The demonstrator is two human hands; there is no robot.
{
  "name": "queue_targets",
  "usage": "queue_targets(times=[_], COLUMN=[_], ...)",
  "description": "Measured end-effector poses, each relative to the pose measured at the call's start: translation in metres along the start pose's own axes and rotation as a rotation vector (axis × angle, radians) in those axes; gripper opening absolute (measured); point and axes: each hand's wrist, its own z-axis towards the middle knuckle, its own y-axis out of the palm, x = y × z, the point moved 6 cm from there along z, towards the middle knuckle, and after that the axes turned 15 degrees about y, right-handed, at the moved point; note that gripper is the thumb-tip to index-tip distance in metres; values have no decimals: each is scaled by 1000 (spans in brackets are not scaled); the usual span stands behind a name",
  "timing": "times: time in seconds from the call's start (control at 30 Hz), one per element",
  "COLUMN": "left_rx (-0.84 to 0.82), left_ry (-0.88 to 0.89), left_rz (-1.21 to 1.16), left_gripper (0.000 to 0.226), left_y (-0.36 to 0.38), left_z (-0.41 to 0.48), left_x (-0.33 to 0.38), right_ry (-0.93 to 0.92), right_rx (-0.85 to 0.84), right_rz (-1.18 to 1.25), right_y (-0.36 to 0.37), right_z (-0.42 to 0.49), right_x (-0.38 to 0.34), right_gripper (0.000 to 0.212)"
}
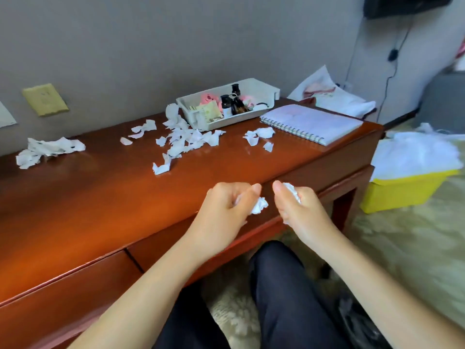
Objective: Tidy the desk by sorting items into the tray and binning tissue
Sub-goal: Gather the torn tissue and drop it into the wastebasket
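Two balls of tissue are held over the near edge of the desk, well in front of the tray. The step in hand is judged to be the carry to the bin, which stands on the floor well to the right of the tray and is lined in white. It would be done best with both balls squeezed tight, so that no shred is shed on the way, and released only once over the liner's mouth. Plenty remains: torn scraps are scattered just in front of the tray, a long crumpled strip lies far to the left of it, and a notebook sits just to its right. Bottles and small items are seen inside the tray. The left hand is curled, with one tissue ball pinched at its fingertips. The right hand is closed round the second ball, thumb uppermost. Both forearms are stretched forward above the lap, the hands close together but apart.
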Motion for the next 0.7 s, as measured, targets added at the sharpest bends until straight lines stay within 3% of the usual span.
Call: queue_targets(times=[0.23,0.37,0.7], left_rx=[-218,-289,-342], left_ry=[-60,-279,-872], left_rz=[-278,-430,-557], left_gripper=[50,51,52], left_y=[130,215,370], left_z=[16,-2,-48], left_x=[-25,-56,-116], right_ry=[240,416,815], right_rx=[210,312,459], right_rz=[107,144,272], right_y=[-88,-125,-176], right_z=[-5,-12,-41], right_x=[96,162,310], right_gripper=[49,50,48])
